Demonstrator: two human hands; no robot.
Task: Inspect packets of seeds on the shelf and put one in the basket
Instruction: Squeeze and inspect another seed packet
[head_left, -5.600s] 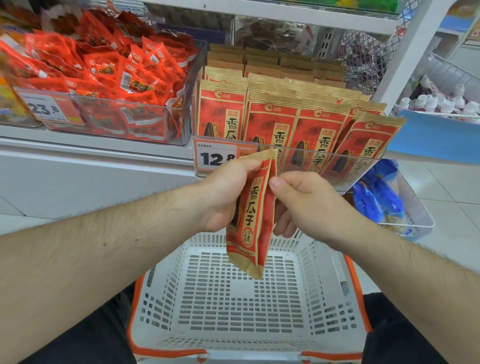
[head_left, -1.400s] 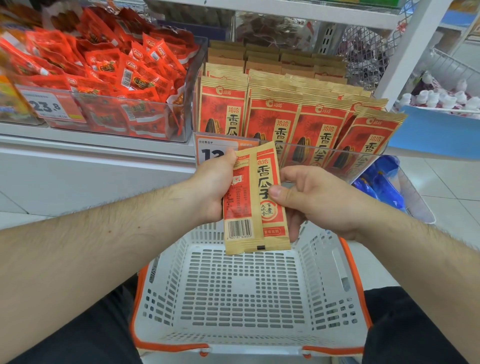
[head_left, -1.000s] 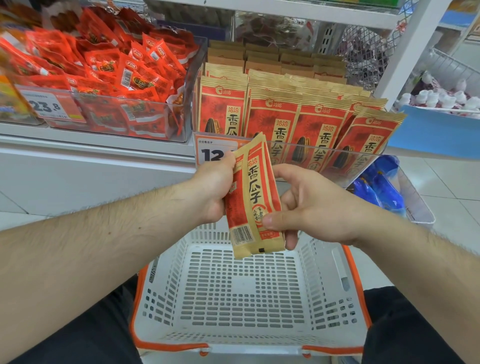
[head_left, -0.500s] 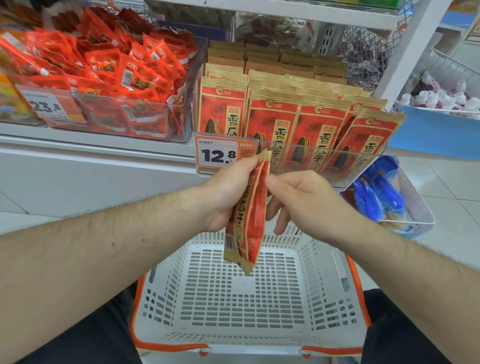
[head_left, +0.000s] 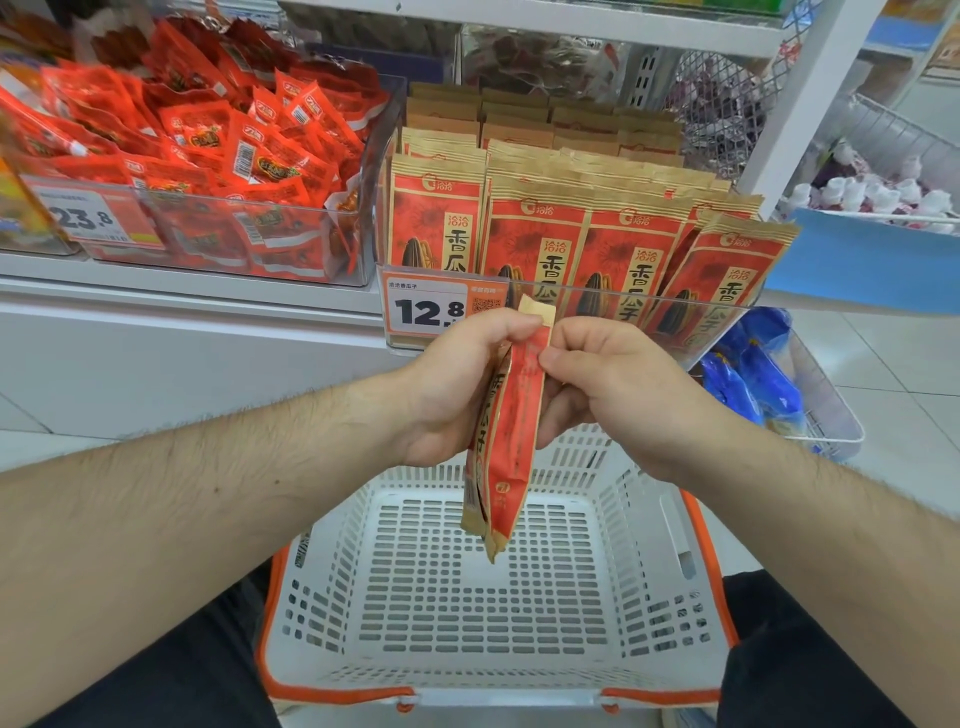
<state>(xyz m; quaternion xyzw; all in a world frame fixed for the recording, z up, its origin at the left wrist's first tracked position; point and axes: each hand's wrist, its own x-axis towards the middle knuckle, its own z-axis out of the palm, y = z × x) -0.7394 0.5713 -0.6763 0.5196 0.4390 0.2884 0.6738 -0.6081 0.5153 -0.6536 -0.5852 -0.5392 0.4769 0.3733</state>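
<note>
Both hands on one seed packet (head_left: 511, 431), edge-on over white basket (head_left: 498, 597): left hand (head_left: 457, 395) grips its side, right hand (head_left: 602, 384) pinches near top. Shelf packets (head_left: 587, 228) behind.

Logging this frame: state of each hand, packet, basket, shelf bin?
Left hand: grips packet's upper part.
Right hand: pinches packet's top edge.
Packet: hangs edge-on over basket, sealed, not in it.
Basket: holds nothing visible.
Shelf bin: full of upright packets.
</note>
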